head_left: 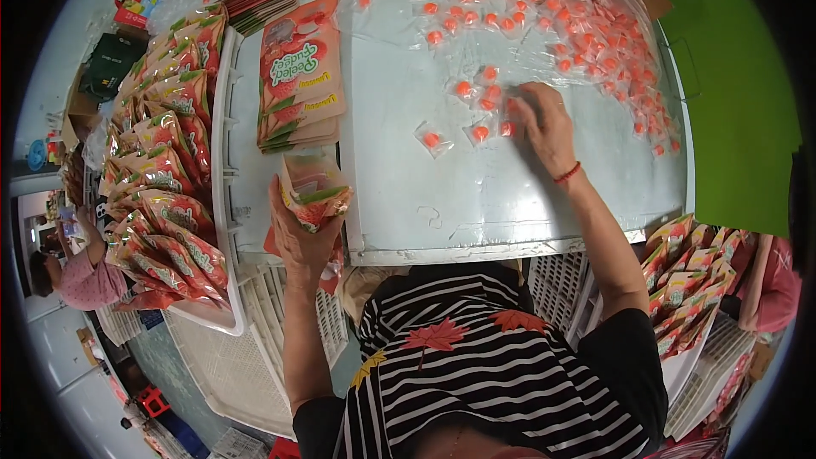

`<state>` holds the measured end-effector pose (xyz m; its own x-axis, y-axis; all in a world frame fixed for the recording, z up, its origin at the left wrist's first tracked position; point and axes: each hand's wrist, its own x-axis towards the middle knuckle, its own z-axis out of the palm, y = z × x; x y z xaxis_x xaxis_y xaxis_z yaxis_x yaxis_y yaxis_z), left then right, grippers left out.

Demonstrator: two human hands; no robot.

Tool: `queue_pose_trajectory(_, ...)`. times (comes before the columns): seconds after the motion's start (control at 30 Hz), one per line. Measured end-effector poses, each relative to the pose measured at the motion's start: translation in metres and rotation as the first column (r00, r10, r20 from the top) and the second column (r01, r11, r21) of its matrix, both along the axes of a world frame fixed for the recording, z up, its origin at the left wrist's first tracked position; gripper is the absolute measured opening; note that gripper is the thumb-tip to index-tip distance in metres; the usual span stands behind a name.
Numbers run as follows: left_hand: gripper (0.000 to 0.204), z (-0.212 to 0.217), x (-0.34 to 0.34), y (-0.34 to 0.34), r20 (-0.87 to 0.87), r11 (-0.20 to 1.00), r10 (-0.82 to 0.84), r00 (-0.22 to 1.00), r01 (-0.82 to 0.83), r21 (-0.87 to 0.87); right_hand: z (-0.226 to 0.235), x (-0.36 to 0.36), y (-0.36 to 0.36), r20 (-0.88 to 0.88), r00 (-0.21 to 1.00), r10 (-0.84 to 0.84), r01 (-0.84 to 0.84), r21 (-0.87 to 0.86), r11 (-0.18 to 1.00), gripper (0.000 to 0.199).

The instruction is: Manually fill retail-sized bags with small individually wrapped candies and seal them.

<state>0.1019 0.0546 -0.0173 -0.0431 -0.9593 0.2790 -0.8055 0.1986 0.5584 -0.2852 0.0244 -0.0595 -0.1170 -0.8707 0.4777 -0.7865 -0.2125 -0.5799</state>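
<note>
The left hand (304, 248) holds a pouch (313, 195) by its lower sides, probably the best grip on something light, flexible and slick, near the stacked flat pouches (302, 76). The right hand (548, 129) curls at wrapped sweets (480, 133), likely light and slippery, on the tabletop (391, 178); with fingertips partly hidden, I cannot tell whether it pinches one.

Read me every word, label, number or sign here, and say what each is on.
I won't copy wording, but print shows here:
Flat pink pouches: large, legible, upside-down lettering.
Filled pouches in the left-side crate: lettering, partly creased.
Open pouch in the left hand: no wording readable.
Dark green bag: lettering too small.
Worktable: faint mark, unclear.
</note>
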Motion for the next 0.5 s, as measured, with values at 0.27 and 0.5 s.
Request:
queue_pose_trajectory(0.27, 0.107, 0.006, -0.002, -0.001, -0.055, 0.999, -0.025, 0.998, 0.027, 0.030, -0.010, -0.010, -0.051, -0.385, 0.902, 0.197, -0.195, 0.044, 0.980, 0.029)
queue_pose_trajectory(0.5, 0.107, 0.001, 0.002, 0.002, -0.081, 0.999, -0.032, 0.996, 0.035, 0.037, -0.030, -0.050, -0.038, -0.405, 0.913, 0.051, -0.060, -0.010, 0.998, 0.020)
